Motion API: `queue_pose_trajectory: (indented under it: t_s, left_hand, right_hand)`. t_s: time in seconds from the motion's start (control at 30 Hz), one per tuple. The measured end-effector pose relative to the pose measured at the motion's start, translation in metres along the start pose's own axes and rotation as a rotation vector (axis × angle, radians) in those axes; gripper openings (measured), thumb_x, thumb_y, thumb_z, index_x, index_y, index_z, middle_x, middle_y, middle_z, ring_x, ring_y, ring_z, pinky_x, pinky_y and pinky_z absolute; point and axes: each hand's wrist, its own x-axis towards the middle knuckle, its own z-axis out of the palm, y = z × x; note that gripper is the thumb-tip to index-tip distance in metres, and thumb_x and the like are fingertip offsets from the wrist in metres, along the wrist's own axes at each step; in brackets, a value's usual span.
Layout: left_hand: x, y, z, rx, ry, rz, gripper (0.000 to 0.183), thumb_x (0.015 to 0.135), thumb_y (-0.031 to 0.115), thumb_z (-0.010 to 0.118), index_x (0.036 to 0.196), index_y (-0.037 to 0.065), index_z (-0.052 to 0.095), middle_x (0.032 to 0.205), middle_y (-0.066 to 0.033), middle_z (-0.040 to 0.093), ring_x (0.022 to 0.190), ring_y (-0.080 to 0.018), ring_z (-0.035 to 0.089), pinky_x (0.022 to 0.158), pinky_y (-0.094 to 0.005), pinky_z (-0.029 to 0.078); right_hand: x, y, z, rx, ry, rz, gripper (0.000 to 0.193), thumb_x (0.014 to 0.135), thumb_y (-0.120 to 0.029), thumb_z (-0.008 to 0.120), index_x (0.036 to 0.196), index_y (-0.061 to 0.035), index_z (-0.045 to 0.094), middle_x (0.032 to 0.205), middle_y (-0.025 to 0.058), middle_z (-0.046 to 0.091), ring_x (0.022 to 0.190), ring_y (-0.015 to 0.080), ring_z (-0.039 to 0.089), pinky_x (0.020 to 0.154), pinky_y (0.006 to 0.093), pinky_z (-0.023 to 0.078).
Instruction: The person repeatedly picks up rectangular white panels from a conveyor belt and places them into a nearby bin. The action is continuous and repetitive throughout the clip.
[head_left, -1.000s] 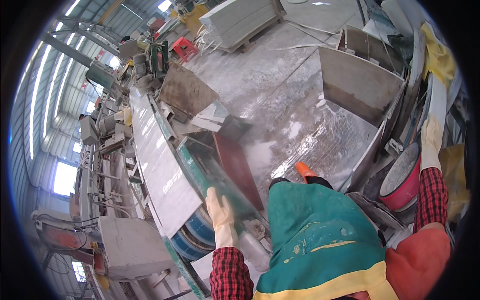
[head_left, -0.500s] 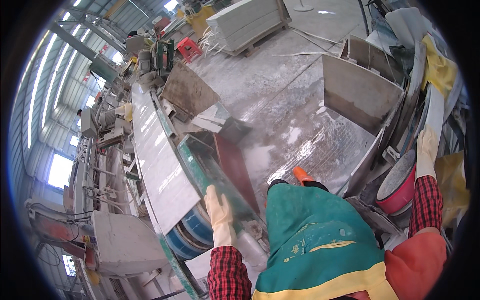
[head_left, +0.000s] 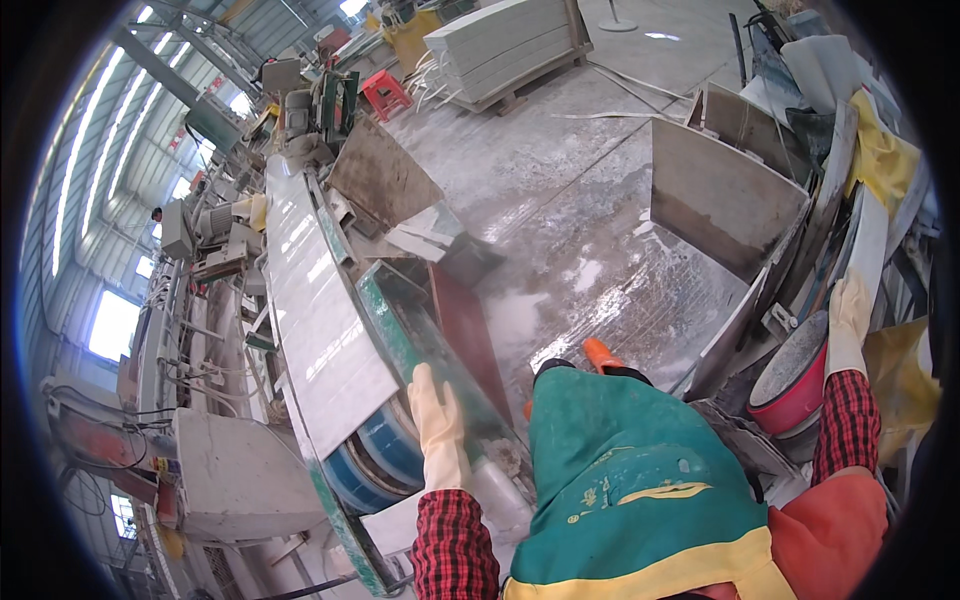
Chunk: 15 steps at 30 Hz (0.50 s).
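Observation:
My left hand [head_left: 438, 425], in a pale rubber glove, is open with its fingers stretched out. It is beside the near end of a white stone slab [head_left: 335, 370] on a long conveyor, close to blue rollers [head_left: 385, 450]. Whether it touches the machine's edge I cannot tell. Out to my right, my right hand [head_left: 850, 312], gloved alike, is closed on the near edge of a narrow white slab [head_left: 871, 240] that leans among other pieces. Its fingertips are partly hidden there. Just below that hand is a round red tub [head_left: 792, 385] with a grey top.
A green metal frame [head_left: 385, 310] and a reddish board [head_left: 470, 335] flank the conveyor. Upright grey boards [head_left: 725, 195] stand at the right by a yellow cloth [head_left: 885, 150]. The floor [head_left: 590, 170] is wet. Stacked white slabs [head_left: 500, 50] and a red stool [head_left: 385, 95] are farther off.
The view has shifted slightly, so the far scene sits a little lower. Both hands keep their places, the left beside the conveyor slab and the right at the leaning slab.

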Motion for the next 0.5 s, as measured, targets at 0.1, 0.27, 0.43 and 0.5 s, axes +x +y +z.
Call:
queue_pose_trajectory:
  t_s: [0.1,0.27,0.43,0.5]
  left_hand:
    - [0.001,-0.003,0.001,0.004,0.003,0.020,0.050,0.094,0.009,0.058,0.141,0.000,0.045,0.143,-0.0223,0.049,0.134,-0.0381,0.044,0.115,-0.0418,0.033]
    - [0.001,-0.004,0.000,-0.001,0.027,0.058,0.049,0.094,0.009,0.059,0.140,0.000,0.045,0.141,-0.0228,0.050,0.132,-0.0392,0.045,0.114,-0.0426,0.034]
    - [0.000,-0.005,0.000,-0.033,0.048,0.064,0.049,0.094,0.010,0.059,0.141,0.002,0.045,0.139,-0.0235,0.050,0.131,-0.0398,0.045,0.113,-0.0433,0.034]
    - [-0.002,-0.006,0.000,-0.029,0.059,0.077,0.049,0.094,0.010,0.059,0.141,0.002,0.045,0.139,-0.0237,0.050,0.130,-0.0402,0.046,0.112,-0.0436,0.035]
  right_hand:
    - [-0.002,-0.003,-0.004,-0.004,-0.014,0.011,0.042,0.095,-0.024,0.052,0.131,-0.0033,0.056,0.129,0.0203,0.060,0.120,0.0367,0.056,0.104,0.0436,0.044]
    - [-0.006,0.007,0.005,0.007,0.048,-0.033,0.042,0.093,-0.022,0.056,0.130,-0.0036,0.055,0.127,0.0200,0.060,0.119,0.0370,0.057,0.103,0.0439,0.044]
    - [-0.012,0.015,0.010,0.019,0.058,-0.038,0.047,0.090,-0.026,0.060,0.132,-0.0056,0.054,0.130,0.0180,0.058,0.122,0.0352,0.054,0.101,0.0457,0.045]
    - [-0.023,0.007,-0.002,-0.073,0.061,0.027,0.057,0.088,-0.033,0.061,0.138,-0.0075,0.049,0.135,0.0174,0.055,0.127,0.0365,0.049,0.102,0.0477,0.043]
